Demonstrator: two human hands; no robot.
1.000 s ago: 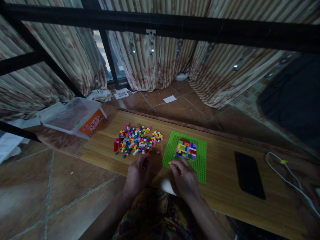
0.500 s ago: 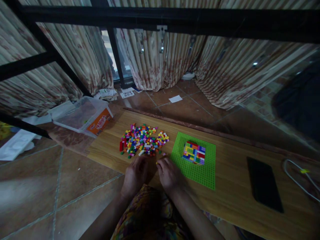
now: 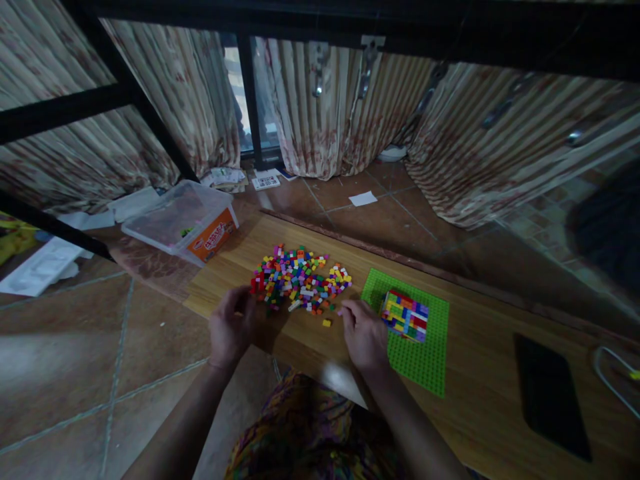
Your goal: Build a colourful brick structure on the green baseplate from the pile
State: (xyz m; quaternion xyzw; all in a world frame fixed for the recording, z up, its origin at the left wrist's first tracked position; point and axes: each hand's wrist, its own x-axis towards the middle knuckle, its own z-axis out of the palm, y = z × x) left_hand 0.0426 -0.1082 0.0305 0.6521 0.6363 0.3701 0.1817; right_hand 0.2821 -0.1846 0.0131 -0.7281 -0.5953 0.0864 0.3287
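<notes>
The left hand (image 3: 231, 328) is curled at the near left edge of the brick pile (image 3: 300, 280); whether anything is pinched in its grip cannot be told. The right hand (image 3: 364, 331) is rested between the pile and the green baseplate (image 3: 425, 360), its fingers bent, and its grip cannot be read either. A single yellow brick (image 3: 327, 323) is seen lying loose on the worktop (image 3: 480, 393) between the two hands. On the baseplate a block of stacked coloured bricks (image 3: 405, 315) is fixed. A clear plastic box (image 3: 183, 223) is tipped at the worktop's far left corner; a few small pieces are faintly seen inside it. A dark phone (image 3: 550, 397) is laid at the right. Compared with half a second ago, the hands have been drawn apart, the left one shifted to the pile's left end.
</notes>
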